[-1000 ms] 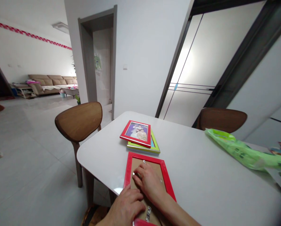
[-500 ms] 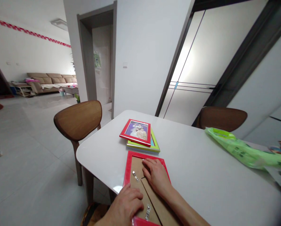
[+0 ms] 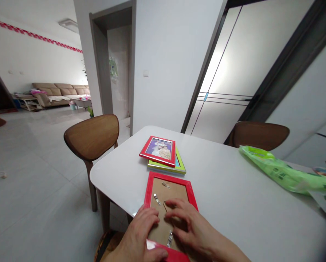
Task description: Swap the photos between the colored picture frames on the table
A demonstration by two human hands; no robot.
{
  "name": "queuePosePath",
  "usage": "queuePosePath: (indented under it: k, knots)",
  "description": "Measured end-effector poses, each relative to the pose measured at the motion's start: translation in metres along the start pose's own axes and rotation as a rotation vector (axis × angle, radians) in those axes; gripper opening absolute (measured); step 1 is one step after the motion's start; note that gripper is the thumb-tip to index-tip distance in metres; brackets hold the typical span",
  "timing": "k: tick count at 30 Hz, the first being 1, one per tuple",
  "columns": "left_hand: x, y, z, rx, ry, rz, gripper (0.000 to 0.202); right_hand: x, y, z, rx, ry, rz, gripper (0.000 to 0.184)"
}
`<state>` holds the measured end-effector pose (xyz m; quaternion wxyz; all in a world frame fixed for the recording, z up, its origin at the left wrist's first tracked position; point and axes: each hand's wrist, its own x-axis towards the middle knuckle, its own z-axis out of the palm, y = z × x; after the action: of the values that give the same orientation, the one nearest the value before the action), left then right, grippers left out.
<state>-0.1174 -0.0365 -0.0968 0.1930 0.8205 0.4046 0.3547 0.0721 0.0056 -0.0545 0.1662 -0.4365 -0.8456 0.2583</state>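
A red picture frame (image 3: 149, 187) lies face down at the near table edge, its brown backing board (image 3: 176, 187) showing. Metal turn clips sit on the board: one at the far end (image 3: 166, 185), one on the left (image 3: 157, 199) and one at the near end (image 3: 169, 239). My left hand (image 3: 138, 233) grips the frame's near left corner, thumb on the near border and fingers over the left side. Over the board, my right hand (image 3: 191, 225) has bent, parted fingers; its thumb is beside the near clip and whether it touches it I cannot tell.
Beyond it, a red frame with a photo (image 3: 160, 150) rests on a yellow-green frame (image 3: 180, 163). A green plastic bag (image 3: 285, 174) lies on the right of the white table (image 3: 217, 174). Wooden chairs stand at the left (image 3: 93, 136) and far right (image 3: 261, 134).
My right hand has drawn back from the far end of the board towards the near clip, uncovering the far clip. My left thumb now shows on the near border.
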Motion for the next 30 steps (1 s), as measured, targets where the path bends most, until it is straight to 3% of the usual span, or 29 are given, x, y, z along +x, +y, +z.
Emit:
queuePosePath:
  k: [3, 9, 16, 22, 24, 26, 30]
  knots:
    - [-0.001, -0.001, 0.000, -0.031, -0.001, -0.021, 0.048, -0.013, -0.007, 0.001, 0.019, -0.089, 0.002, 0.025]
    - [0.001, 0.000, 0.000, -0.039, -0.034, -0.046, 0.049, -0.010, -0.007, 0.014, -0.046, 0.023, 0.022, 0.009]
    - [-0.004, -0.007, 0.008, -0.022, 0.027, -0.027, 0.059, -0.007, 0.003, 0.021, -0.084, 0.206, 0.200, 0.038]
    - [-0.004, -0.009, 0.009, -0.102, 0.063, 0.016, 0.062, -0.002, -0.001, 0.012, -0.072, 0.257, 0.211, 0.036]
    - [0.001, -0.003, 0.005, -0.195, 0.122, -0.060, 0.058, -0.002, -0.004, 0.004, -0.088, 0.274, 0.218, 0.035]
    - [0.009, 0.003, 0.000, -0.351, 0.217, -0.217, 0.052, -0.002, -0.011, -0.003, -0.103, 0.301, 0.213, 0.034]
    - [0.027, 0.011, -0.010, -0.906, 0.268, -0.463, 0.038, 0.001, -0.031, -0.005, -0.080, 0.335, 0.130, 0.033]
